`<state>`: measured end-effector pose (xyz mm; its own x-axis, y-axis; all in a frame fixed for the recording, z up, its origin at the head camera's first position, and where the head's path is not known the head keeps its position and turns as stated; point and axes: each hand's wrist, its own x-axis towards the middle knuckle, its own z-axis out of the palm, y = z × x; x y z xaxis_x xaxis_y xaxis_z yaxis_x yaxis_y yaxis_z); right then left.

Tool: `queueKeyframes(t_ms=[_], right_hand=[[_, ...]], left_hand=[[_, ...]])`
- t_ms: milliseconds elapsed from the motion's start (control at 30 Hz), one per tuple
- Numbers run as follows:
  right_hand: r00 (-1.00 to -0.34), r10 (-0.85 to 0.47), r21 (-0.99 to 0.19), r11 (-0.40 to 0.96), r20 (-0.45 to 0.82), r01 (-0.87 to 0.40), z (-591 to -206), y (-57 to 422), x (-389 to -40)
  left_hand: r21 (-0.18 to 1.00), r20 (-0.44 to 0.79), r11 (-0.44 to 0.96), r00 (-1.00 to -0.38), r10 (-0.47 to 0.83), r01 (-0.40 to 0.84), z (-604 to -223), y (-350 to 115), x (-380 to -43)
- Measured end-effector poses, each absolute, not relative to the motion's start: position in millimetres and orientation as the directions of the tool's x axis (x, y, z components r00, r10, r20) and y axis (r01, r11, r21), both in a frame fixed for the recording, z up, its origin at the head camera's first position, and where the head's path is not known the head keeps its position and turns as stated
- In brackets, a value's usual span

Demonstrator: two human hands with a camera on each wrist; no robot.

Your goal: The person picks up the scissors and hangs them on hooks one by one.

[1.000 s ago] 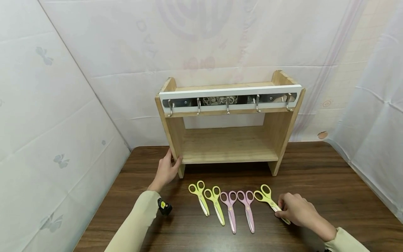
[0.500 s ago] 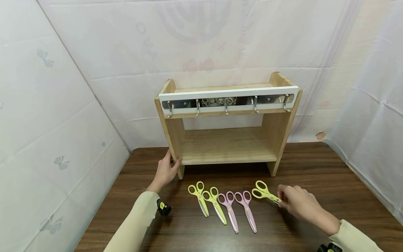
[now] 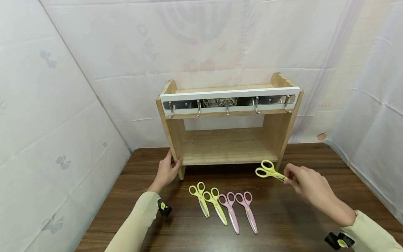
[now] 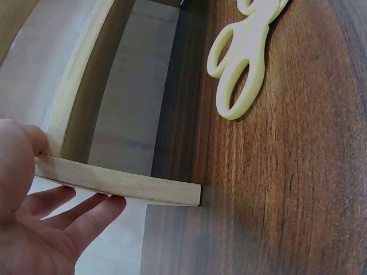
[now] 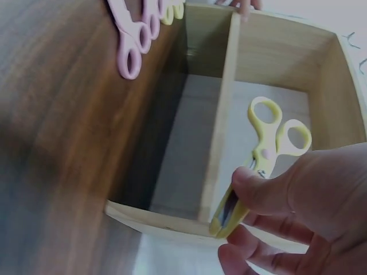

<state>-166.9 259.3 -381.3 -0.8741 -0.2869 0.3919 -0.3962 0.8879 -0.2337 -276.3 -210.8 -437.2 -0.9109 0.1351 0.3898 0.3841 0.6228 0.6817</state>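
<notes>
My right hand (image 3: 310,183) pinches a pair of yellow scissors (image 3: 270,170) by the blade end, handles pointing left, in the air before the rack's right leg. In the right wrist view the thumb presses on the yellow blades (image 5: 232,209). My left hand (image 3: 165,170) grips the lower left side panel of a wooden rack (image 3: 230,145), thumb in front and fingers outside, as the left wrist view shows on the panel edge (image 4: 126,182). On the table lie two yellow scissors (image 3: 200,197) (image 3: 216,206) and two pink scissors (image 3: 231,211) (image 3: 248,211), handles toward the rack.
A white rail with a metal strip (image 3: 189,104) and several hooks (image 3: 227,106) runs across the rack's upper front. The rack stands on a dark wooden table (image 3: 132,182). Pale patterned cloth (image 3: 126,52) surrounds the table at the back and sides.
My right hand has lifted the yellow scissors off the table and carried them up toward the rack's right leg. The left hand keeps its grip on the rack.
</notes>
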Motion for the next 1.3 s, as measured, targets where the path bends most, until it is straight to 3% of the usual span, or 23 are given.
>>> queueKeyframes(t_ms=[233,767,1300], right_hand=[[-0.785,-0.289,-0.174,0.879,0.549,-0.445,-364,264,-174],[-0.582,-0.213,-0.174,0.826,0.785,-0.537,-327,270,-193],[-0.573,-0.022,-0.356,0.764,0.819,-0.538,-315,268,-208]], left_hand=[[0.689,0.389,0.615,-0.912,0.132,0.383,-438,-211,-276],[0.696,0.391,0.606,-0.911,0.128,0.384,-438,-210,-274],[0.706,0.381,0.603,-0.917,0.118,0.371,-438,-209,-275]])
